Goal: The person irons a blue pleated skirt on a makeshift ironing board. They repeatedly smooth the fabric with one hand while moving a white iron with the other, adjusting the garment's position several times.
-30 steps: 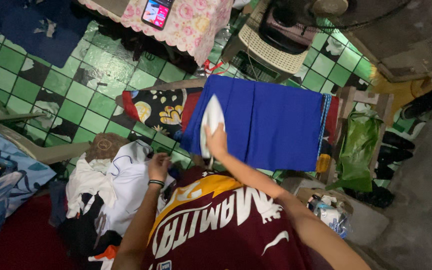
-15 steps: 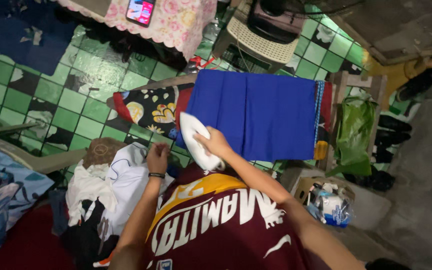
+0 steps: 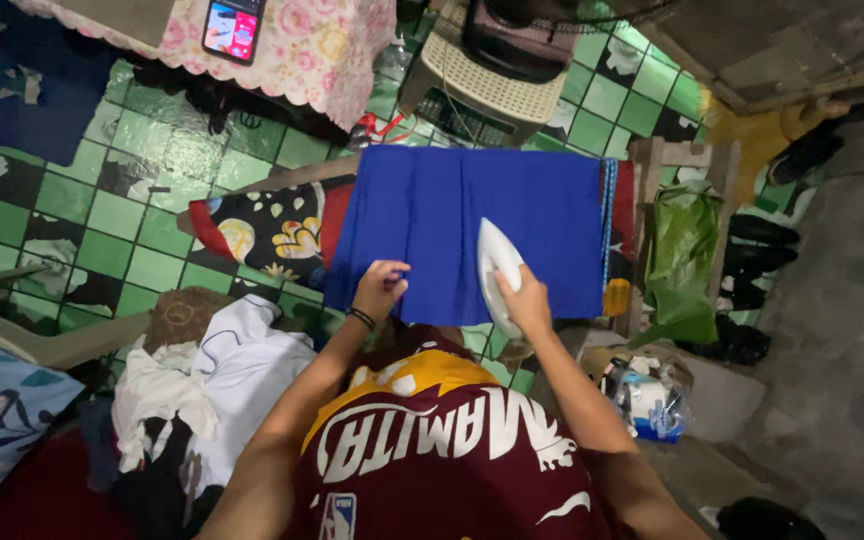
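Right hand [image 3: 527, 300] clamped around the handle of the white iron [image 3: 497, 270], sole down on the blue cloth [image 3: 472, 225]; left hand [image 3: 380, 288] lies loosely curled, gripping nothing, on the cloth's near edge, well apart from the right. Cloth lies spread flat over the padded ironing bench [image 3: 262, 225] just ahead of both hands; looks thin, limp and light, likely to creep, so best pinned at hem or corner. Iron judged rigid, fairly heavy, hot underneath: handle only.
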